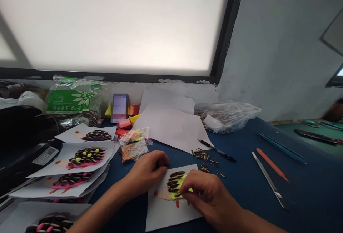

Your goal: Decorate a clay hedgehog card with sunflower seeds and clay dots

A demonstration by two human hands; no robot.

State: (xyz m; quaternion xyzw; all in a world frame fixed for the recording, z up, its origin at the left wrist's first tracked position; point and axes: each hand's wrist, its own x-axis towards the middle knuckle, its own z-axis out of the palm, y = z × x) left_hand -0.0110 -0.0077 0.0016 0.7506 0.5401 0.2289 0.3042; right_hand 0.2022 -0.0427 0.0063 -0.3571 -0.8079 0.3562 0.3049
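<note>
Yellow clay [175, 186] on a white paper sheet [163, 218] forms the body of a hedgehog picture, with a pale clay head [163, 194] at its left. Rows of striped sunflower seeds [175, 182] stick in the clay. My right hand [209, 195] is over the clay's right side, thumb and forefinger pinched at a sunflower seed [178, 194] low on the body. My left hand [150, 170] rests by the sheet's upper left edge, fingers loosely bent and thumb apart from them, with nothing seen in it. Loose seeds [205, 156] lie beyond the sheet.
Finished hedgehog pictures [85, 156] are stacked at left. Behind are a green seed bag [72, 99], clay packets [134, 136], blank paper [171, 118] and a clear plastic bag [230, 115]. A pen [217, 150], tweezers [282, 147], an orange tool [272, 164] and a metal blade [269, 179] lie right.
</note>
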